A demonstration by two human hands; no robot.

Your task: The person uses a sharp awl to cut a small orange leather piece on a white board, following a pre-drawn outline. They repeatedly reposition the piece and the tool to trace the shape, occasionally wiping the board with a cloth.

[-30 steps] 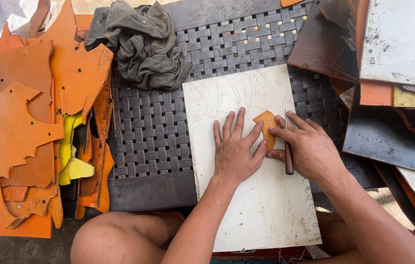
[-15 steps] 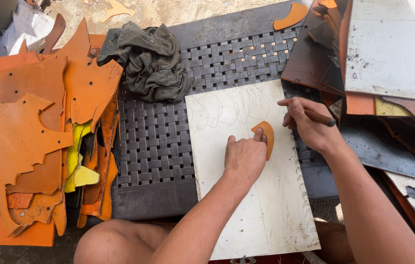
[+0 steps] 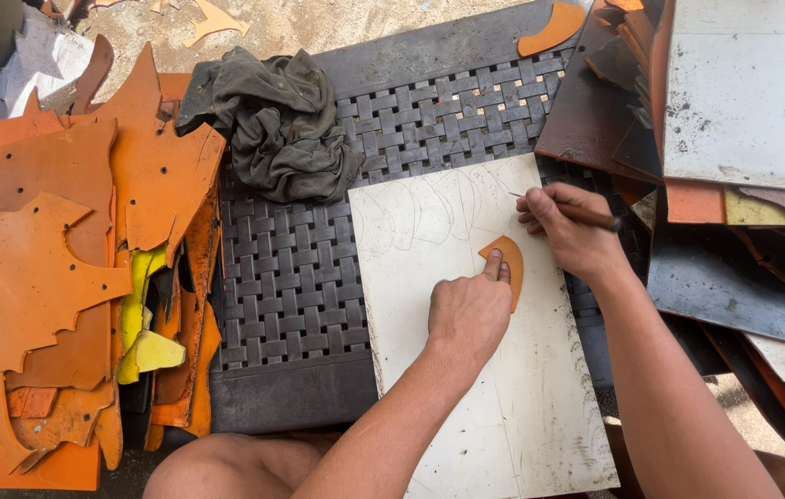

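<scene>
Orange template point(image 3: 506, 261) is being pinned flat on the white sheet point(image 3: 522, 407) by the left hand point(image 3: 468, 312), its long axis running 12-to-6, while the pen point(image 3: 587, 214), pinched shut in the right hand point(image 3: 568, 231), is being held just off at 1 o'clock, nearer the template's top.

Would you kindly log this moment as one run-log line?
left hand: finger pressing orange curved template | right hand: grip on dark-handled scribing tool | white sheet: faint traced curves | woven dark mat beneath

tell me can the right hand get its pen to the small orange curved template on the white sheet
Probably yes: the right hand and thin brown pen hover just above the small orange curved template, nothing between; the left hand only pins its lower edge.
</scene>
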